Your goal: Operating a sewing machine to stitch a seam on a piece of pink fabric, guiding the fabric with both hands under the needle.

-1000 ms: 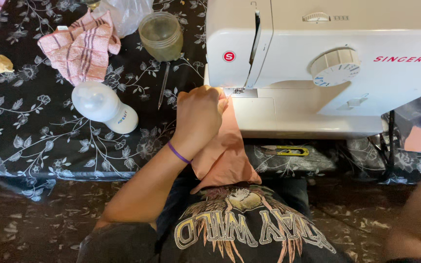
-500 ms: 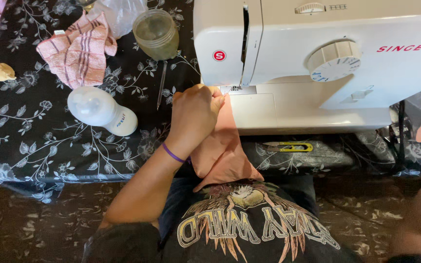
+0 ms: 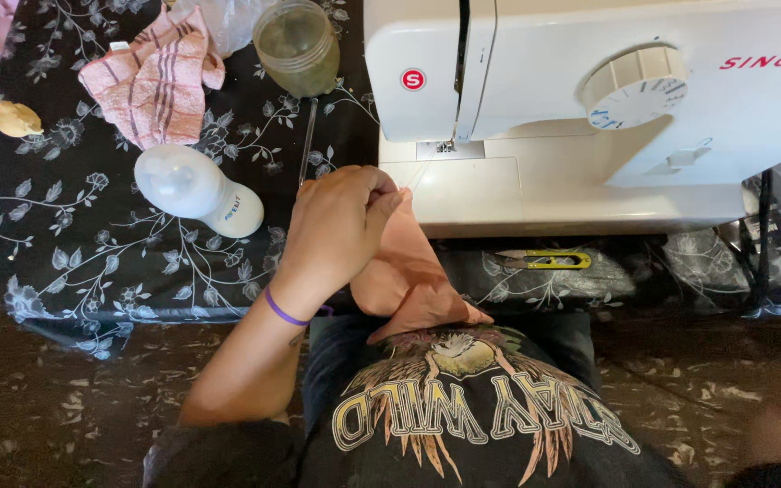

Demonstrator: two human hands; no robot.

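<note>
My left hand (image 3: 336, 226) is closed on a piece of peach fabric (image 3: 409, 280) in front of the white sewing machine (image 3: 589, 117). The fabric hangs from my fingers down over the table edge to my lap. A thin thread (image 3: 422, 172) runs from the needle area (image 3: 447, 145) to my fingertips. The machine bed under the needle is bare. A purple band circles my left wrist. Only a blurred piece of my right arm shows at the lower right; the hand itself is out of view.
On the black floral tablecloth (image 3: 65, 244) left of the machine lie a white baby bottle (image 3: 196, 190), a glass jar (image 3: 298, 47), a pink striped cloth (image 3: 151, 77) and a small yellowish lump (image 3: 15, 117). Yellow thread snips (image 3: 549, 260) lie in front of the machine.
My left hand has drawn the peach fabric off the machine bed towards me, and a thread now stretches from the needle to my fingers.
</note>
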